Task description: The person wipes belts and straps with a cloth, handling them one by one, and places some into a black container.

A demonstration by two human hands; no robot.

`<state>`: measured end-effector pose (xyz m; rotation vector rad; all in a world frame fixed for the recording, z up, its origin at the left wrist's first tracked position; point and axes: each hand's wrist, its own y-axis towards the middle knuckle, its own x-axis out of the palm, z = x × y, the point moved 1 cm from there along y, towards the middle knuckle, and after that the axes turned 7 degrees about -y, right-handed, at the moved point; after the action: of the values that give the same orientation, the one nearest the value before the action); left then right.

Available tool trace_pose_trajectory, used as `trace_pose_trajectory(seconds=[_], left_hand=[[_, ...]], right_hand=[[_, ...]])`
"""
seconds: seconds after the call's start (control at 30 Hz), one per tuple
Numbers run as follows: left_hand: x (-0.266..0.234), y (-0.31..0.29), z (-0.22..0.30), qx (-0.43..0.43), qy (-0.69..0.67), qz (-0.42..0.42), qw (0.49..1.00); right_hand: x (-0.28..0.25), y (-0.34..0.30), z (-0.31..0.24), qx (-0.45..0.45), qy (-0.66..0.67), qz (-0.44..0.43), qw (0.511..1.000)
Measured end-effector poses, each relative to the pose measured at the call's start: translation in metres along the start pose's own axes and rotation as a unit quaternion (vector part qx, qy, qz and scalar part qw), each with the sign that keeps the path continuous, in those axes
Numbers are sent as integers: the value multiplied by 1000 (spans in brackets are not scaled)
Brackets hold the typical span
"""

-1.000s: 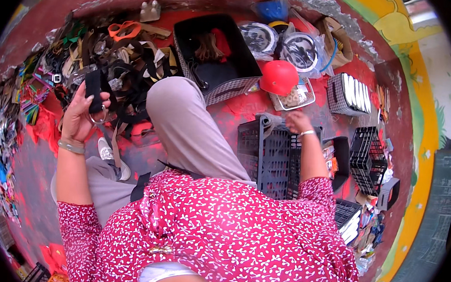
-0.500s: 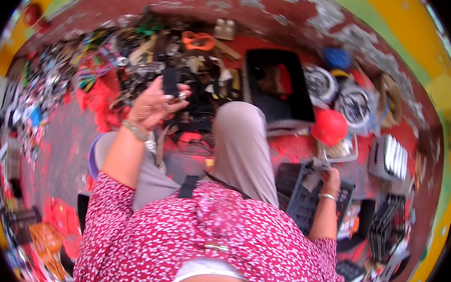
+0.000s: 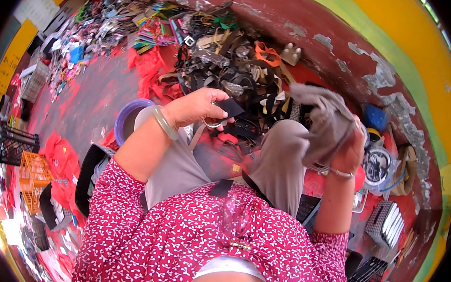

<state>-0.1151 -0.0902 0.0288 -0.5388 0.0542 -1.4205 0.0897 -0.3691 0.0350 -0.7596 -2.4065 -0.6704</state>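
Left hand pinches a black strap, end pointing rightward; right hand grips a grey-brown cloth, apart, to the strap's right

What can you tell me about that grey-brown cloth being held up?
The grey-brown cloth looks like soft, thin fabric, crumpled and bunched into loose folds rather than spread flat. The right hand grips its right side. One end juts up and leftward; the lower part hangs beside the right knee, though whether they touch is unclear.
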Motion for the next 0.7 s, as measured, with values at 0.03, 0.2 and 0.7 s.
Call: trace_pose_trajectory(seconds=[0.03, 0.2, 0.7], left_hand=[[5, -11, 10, 0, 69, 12, 998], [15, -34, 38, 4, 310, -10, 951], [19, -48, 19, -130, 412, 18, 902]], right_hand=[[19, 15, 10, 13, -7, -39, 999], [102, 39, 85, 143, -102, -83, 981], [90, 8, 167, 311, -263, -308, 860]])
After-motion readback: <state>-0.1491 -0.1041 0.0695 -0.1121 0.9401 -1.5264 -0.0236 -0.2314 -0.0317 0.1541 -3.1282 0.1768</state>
